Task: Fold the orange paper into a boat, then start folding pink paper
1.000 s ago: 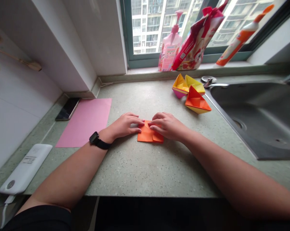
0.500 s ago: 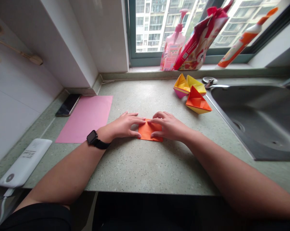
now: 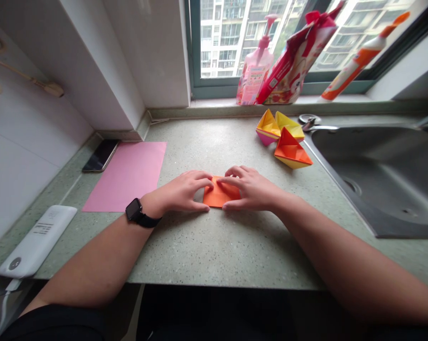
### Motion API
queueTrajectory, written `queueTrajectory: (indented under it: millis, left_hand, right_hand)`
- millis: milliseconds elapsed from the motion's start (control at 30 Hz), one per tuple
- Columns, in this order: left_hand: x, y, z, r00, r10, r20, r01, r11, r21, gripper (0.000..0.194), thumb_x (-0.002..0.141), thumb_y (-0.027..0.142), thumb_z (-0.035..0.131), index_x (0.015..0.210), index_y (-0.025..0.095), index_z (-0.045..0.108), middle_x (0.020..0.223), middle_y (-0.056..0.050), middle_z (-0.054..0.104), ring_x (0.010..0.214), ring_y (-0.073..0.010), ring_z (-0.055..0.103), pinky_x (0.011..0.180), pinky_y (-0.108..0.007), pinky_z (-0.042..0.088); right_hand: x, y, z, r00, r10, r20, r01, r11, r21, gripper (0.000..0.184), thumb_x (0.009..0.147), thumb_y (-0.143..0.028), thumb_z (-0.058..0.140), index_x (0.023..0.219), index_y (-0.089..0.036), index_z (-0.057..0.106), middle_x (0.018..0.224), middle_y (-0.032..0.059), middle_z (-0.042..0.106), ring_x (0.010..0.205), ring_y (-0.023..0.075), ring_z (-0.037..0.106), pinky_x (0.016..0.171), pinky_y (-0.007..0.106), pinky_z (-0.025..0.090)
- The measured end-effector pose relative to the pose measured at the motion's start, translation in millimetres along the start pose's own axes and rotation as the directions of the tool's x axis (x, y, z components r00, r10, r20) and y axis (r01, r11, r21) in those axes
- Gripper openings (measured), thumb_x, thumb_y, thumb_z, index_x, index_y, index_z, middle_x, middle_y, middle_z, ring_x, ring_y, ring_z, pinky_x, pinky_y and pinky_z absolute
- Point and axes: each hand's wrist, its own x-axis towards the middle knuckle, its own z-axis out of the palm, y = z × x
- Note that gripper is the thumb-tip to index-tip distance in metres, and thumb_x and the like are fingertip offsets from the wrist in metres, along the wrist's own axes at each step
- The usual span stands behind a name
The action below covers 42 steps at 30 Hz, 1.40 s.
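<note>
A small folded orange paper (image 3: 220, 194) lies flat on the speckled green counter (image 3: 214, 246), in the middle. My left hand (image 3: 180, 192), with a black watch on its wrist, grips the paper's left edge between thumb and curled fingers. On the paper's right side my right hand (image 3: 251, 188) does the same, its thumb at the near edge and its fingertips on top. Part of the paper is hidden under both hands.
A pink paper sheet (image 3: 128, 174) and a dark phone (image 3: 100, 155) lie at the left, a white power bank (image 3: 36, 241) nearer. Folded paper shapes (image 3: 285, 139) sit by the steel sink (image 3: 384, 175). A pink pump bottle (image 3: 254, 71), a red pouch (image 3: 292, 59) and an orange-capped bottle (image 3: 356, 61) line the window sill.
My left fingers have curled in from lying flat, and both thumbs have slid to the paper's near edge. The paper looks folded smaller than one second ago.
</note>
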Motion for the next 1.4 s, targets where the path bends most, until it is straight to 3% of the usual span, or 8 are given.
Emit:
queueTrajectory:
  millis: [133, 333, 467, 667, 867, 1033, 1233, 1400]
  left_hand:
    - [3, 3, 0.3, 0.996, 0.081, -0.049, -0.080, 0.997, 0.014, 0.039, 0.094, 0.030, 0.077, 0.133, 0.025, 0.071, 0.140, -0.012, 0.072, 0.128, -0.0304, 0.069, 0.109, -0.045, 0.056]
    - [2, -2, 0.4, 0.991, 0.050, -0.121, -0.047, 0.998, 0.029, 0.028, 0.096, 0.030, 0.073, 0.123, 0.024, 0.073, 0.124, -0.010, 0.078, 0.112, -0.0272, 0.075, 0.099, -0.042, 0.058]
    - [1, -4, 0.3, 0.990, 0.025, -0.141, -0.024, 1.000, 0.012, 0.024, 0.098, 0.030, 0.071, 0.121, 0.025, 0.072, 0.121, -0.008, 0.078, 0.110, -0.0256, 0.074, 0.099, -0.040, 0.057]
    - [3, -3, 2.0, 0.990, 0.053, -0.129, -0.053, 0.999, 0.001, 0.036, 0.092, 0.036, 0.083, 0.124, 0.024, 0.070, 0.132, -0.011, 0.074, 0.121, -0.0285, 0.070, 0.105, -0.042, 0.056]
    - [4, -1, 4.0, 0.987, 0.043, -0.156, -0.040, 0.999, 0.017, 0.026, 0.095, 0.029, 0.074, 0.119, 0.023, 0.068, 0.128, -0.010, 0.073, 0.115, -0.0265, 0.071, 0.100, -0.040, 0.057]
    - [4, 3, 2.1, 0.982, 0.045, -0.183, -0.032, 0.997, 0.076, 0.013, 0.097, 0.029, 0.070, 0.107, 0.023, 0.067, 0.115, -0.008, 0.073, 0.101, -0.0240, 0.071, 0.087, -0.036, 0.057]
    - [5, 10, 0.6, 0.904, 0.016, -0.428, 0.033, 0.994, 0.107, 0.010, 0.098, 0.026, 0.065, 0.106, 0.023, 0.067, 0.106, -0.007, 0.074, 0.095, -0.0222, 0.072, 0.084, -0.036, 0.058]
    - [6, 20, 2.5, 0.820, -0.088, -0.566, 0.124, 0.992, 0.026, 0.009, 0.093, 0.020, 0.061, 0.102, 0.023, 0.063, 0.091, -0.002, 0.075, 0.082, -0.0196, 0.072, 0.077, -0.033, 0.055]
  right_hand:
    - [-3, -5, -3, 0.995, -0.100, 0.014, 0.100, 0.995, -0.017, 0.080, 0.078, -0.063, 0.092, 0.148, -0.031, 0.070, 0.142, 0.0158, 0.068, 0.129, 0.0402, 0.061, 0.111, 0.061, 0.050]
    - [-2, -8, -5, 0.972, -0.217, -0.084, 0.218, 0.976, -0.004, 0.041, 0.093, -0.027, 0.074, 0.134, -0.027, 0.076, 0.133, 0.0118, 0.076, 0.116, 0.0307, 0.070, 0.102, 0.049, 0.056]
    - [-1, -6, -3, 0.964, -0.229, -0.133, 0.235, 0.972, 0.029, 0.039, 0.093, -0.027, 0.074, 0.132, -0.027, 0.077, 0.130, 0.0102, 0.078, 0.112, 0.0281, 0.073, 0.097, 0.045, 0.059]
    - [-1, -1, 1, 0.958, -0.252, -0.134, 0.254, 0.967, 0.000, 0.050, 0.089, -0.030, 0.081, 0.138, -0.026, 0.074, 0.134, 0.0113, 0.076, 0.118, 0.0308, 0.070, 0.103, 0.051, 0.057]
    - [1, 0, 4, 0.935, -0.285, -0.212, 0.279, 0.959, -0.056, 0.034, 0.091, -0.024, 0.076, 0.125, -0.028, 0.079, 0.125, 0.0087, 0.079, 0.110, 0.0270, 0.072, 0.097, 0.046, 0.057]
    - [2, -3, 0, 0.887, -0.281, -0.366, 0.258, 0.960, -0.110, 0.021, 0.100, -0.017, 0.064, 0.107, -0.027, 0.082, 0.106, 0.0053, 0.083, 0.092, 0.0225, 0.075, 0.084, 0.039, 0.058]
    - [1, -12, -6, 0.786, -0.133, -0.604, 0.135, 0.990, -0.043, 0.021, 0.103, -0.019, 0.062, 0.101, -0.027, 0.081, 0.099, 0.0043, 0.083, 0.087, 0.0202, 0.076, 0.079, 0.036, 0.060]
    - [0, -20, -9, 0.696, -0.125, -0.708, 0.129, 0.990, -0.049, 0.020, 0.103, -0.018, 0.063, 0.101, -0.027, 0.080, 0.095, 0.0041, 0.082, 0.082, 0.0195, 0.075, 0.074, 0.034, 0.061]
